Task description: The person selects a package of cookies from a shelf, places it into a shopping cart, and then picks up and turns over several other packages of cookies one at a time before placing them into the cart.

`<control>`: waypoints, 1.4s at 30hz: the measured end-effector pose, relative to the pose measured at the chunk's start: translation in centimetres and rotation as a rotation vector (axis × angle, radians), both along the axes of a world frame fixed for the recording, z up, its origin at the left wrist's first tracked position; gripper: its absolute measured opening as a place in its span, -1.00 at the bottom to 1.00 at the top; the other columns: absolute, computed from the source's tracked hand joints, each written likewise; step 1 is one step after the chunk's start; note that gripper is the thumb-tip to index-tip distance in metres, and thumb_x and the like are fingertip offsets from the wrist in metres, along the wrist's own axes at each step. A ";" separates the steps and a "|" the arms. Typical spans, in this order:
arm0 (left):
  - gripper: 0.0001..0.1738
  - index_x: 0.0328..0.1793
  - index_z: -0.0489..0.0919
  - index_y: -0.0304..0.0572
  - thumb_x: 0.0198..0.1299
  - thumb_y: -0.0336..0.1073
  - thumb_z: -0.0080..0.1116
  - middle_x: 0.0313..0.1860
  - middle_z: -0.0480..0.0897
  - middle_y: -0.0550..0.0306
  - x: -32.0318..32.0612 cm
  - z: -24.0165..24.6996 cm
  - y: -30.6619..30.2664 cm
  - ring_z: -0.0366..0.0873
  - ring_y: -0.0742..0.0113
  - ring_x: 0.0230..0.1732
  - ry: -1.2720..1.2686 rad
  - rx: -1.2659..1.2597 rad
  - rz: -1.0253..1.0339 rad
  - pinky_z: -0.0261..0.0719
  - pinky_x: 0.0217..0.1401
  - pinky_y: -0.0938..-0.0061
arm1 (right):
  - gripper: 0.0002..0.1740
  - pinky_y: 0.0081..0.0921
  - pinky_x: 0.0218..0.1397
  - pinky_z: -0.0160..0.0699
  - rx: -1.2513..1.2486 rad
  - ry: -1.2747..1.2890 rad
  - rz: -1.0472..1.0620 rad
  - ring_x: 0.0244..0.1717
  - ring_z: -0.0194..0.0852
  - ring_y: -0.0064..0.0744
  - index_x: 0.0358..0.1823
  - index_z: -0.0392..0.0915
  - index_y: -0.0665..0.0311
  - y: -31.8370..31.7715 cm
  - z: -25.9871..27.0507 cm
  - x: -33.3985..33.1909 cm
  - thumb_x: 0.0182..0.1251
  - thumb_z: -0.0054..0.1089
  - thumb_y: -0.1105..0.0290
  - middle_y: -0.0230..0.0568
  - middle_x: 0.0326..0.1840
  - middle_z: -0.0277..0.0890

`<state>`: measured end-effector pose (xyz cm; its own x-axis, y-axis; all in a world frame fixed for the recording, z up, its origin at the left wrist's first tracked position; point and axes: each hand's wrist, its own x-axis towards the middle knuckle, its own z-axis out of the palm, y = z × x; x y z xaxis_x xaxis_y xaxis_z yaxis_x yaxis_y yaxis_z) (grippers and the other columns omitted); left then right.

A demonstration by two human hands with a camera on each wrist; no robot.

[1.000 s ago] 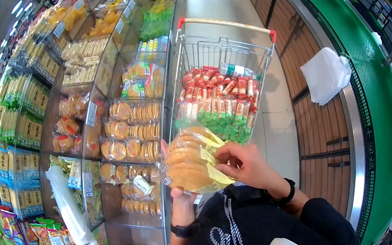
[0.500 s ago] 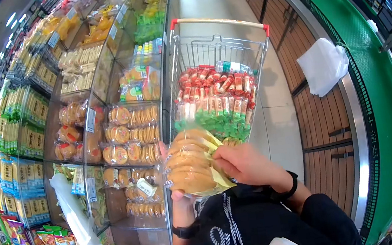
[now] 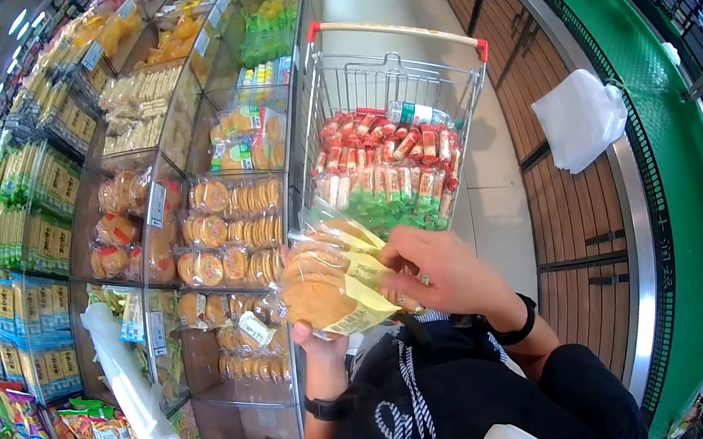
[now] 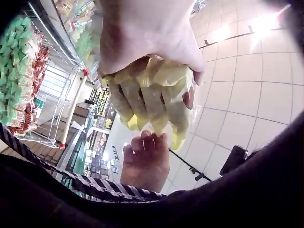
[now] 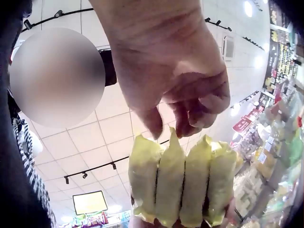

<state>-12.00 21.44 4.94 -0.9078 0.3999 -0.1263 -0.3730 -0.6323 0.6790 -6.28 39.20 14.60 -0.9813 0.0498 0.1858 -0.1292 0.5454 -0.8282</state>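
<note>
Several packets of round flat cakes (image 3: 313, 299), in clear wrappers with yellow backs, are stacked side by side in my left hand (image 3: 319, 344). In the left wrist view the left hand (image 4: 149, 35) grips the stack across its width, thumb and fingers at opposite ends. My right hand (image 3: 439, 266) is at the yellow wrapper edges. Seen from the right wrist, the thumb and forefinger of the right hand (image 5: 175, 71) stand apart at the tip of one yellow packet (image 5: 170, 180), with the other fingers bent.
Ahead stands a shopping cart (image 3: 398, 67) with many red and green wrapped snacks (image 3: 388, 157). Clear shelf bins with packed cookies (image 3: 228, 228) line the left side, with a roll of plastic bags (image 3: 128, 373). A green counter (image 3: 683, 176) and white bags (image 3: 583, 120) are on the right.
The right hand pinched a yellow wrapper edge half a second ago; its thumb and forefinger are now apart. The stack has tilted and shifted slightly left and up.
</note>
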 end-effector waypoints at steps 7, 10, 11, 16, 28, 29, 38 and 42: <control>0.09 0.33 0.14 -0.05 -0.33 0.32 0.25 0.24 0.29 0.07 0.2 0.1 0.2 0.26 0.06 0.23 0.045 0.062 -0.002 0.29 0.27 0.16 | -0.89 -0.62 -0.29 0.39 -0.624 0.034 0.044 -0.34 0.42 -0.47 -0.31 0.40 0.38 -0.6 -2.5 0.2 0.19 0.05 0.49 -0.22 -0.36 0.40; 0.07 0.33 0.15 -0.02 -0.32 0.32 0.24 0.27 0.26 0.08 0.2 -1.5 -1.0 0.22 0.02 0.26 0.057 0.101 -0.006 0.25 0.29 0.09 | -0.94 -0.64 -0.28 0.41 -0.553 0.107 0.018 -0.35 0.39 -0.55 -0.31 0.42 0.38 -0.2 -2.4 0.5 0.21 0.03 0.53 -0.21 -0.28 0.41; 0.08 0.33 0.14 -0.02 -0.32 0.32 0.25 0.27 0.26 0.08 0.2 -1.4 -1.1 0.22 0.02 0.26 0.062 0.106 -0.019 0.25 0.29 0.09 | -0.93 -0.65 -0.30 0.40 -0.588 0.111 -0.088 -0.37 0.39 -0.55 -0.32 0.43 0.38 -0.7 -2.1 0.6 0.19 0.06 0.53 -0.22 -0.31 0.40; 0.14 0.35 0.09 -0.09 -0.34 0.32 0.27 0.26 0.26 0.01 0.1 0.4 -0.7 0.26 0.01 0.24 0.147 0.105 -0.057 0.29 0.26 0.09 | -0.88 -0.65 -0.37 0.37 -0.121 0.105 -0.181 -0.41 0.39 -0.53 -0.35 0.42 0.37 -1.3 -0.3 0.6 0.10 0.17 0.55 -0.24 -0.39 0.36; 0.43 0.45 -0.20 -0.10 -0.52 0.22 0.44 0.17 0.31 -0.01 0.1 0.1 -1.3 0.34 0.08 0.14 0.065 0.139 -0.043 0.32 0.24 0.18 | -0.87 -0.69 -0.36 0.31 -0.720 -0.074 -0.081 -0.41 0.30 -0.70 -0.28 0.36 0.34 -1.5 -2.8 0.5 0.24 0.04 0.43 -0.43 -0.41 0.36; 0.44 0.45 -0.21 -0.09 -0.53 0.22 0.45 0.17 0.31 -0.01 -0.1 -0.3 -1.9 0.34 0.08 0.14 0.052 0.155 -0.057 0.32 0.25 0.19 | -0.86 -0.70 -0.35 0.32 -0.728 -0.082 -0.098 -0.41 0.31 -0.70 -0.26 0.36 0.34 -1.5 -2.5 0.6 0.24 0.06 0.43 -0.43 -0.40 0.37; 0.28 0.37 -0.02 -0.14 -0.49 0.21 0.41 0.22 0.29 -0.06 -0.4 0.5 -1.6 0.31 -0.01 0.18 0.189 0.171 -0.077 0.31 0.25 0.10 | -0.81 -0.72 -0.27 0.37 -0.670 -0.102 -0.037 -0.35 0.35 -0.72 -0.21 0.40 0.35 -1.4 -2.1 0.1 0.18 0.13 0.44 -0.43 -0.36 0.41; 0.16 0.34 0.14 -0.13 -0.42 0.23 0.36 0.26 0.27 -0.03 -0.8 -2.4 -2.5 0.26 -0.05 0.23 0.237 0.245 -0.127 0.27 0.27 0.04 | -0.82 -0.69 -0.29 0.37 -0.855 -0.078 -0.184 -0.38 0.39 -0.63 -0.27 0.41 0.37 -2.1 -2.0 -0.3 0.17 0.14 0.43 -0.36 -0.38 0.42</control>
<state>-12.83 18.95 2.59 -0.8417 0.5035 0.1951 -0.3095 -0.7459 0.5897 -6.60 37.13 12.57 -0.9524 0.3000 -0.0552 -0.0257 -0.2591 -0.9655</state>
